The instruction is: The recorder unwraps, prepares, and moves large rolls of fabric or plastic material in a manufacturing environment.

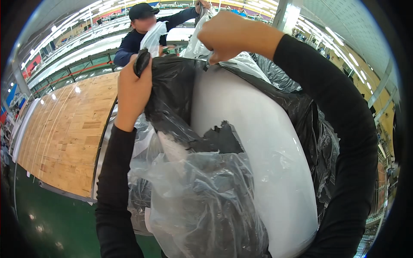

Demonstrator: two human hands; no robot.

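My left hand is closed on a bunched edge of black plastic wrapping. My right hand, higher at the centre, has curled fingers gripping plastic at the top of the opening; exactly which layer is hard to tell. Between my arms lies a large white wrapped bundle, long and rounded, inside the black plastic, which has a ragged torn edge. Crumpled translucent plastic covers the lower front.
A co-worker in a dark cap stands across from me, holding plastic up. At left is a wooden-topped table beside a green floor. Long racks or lines run behind, and a metal column rises at back.
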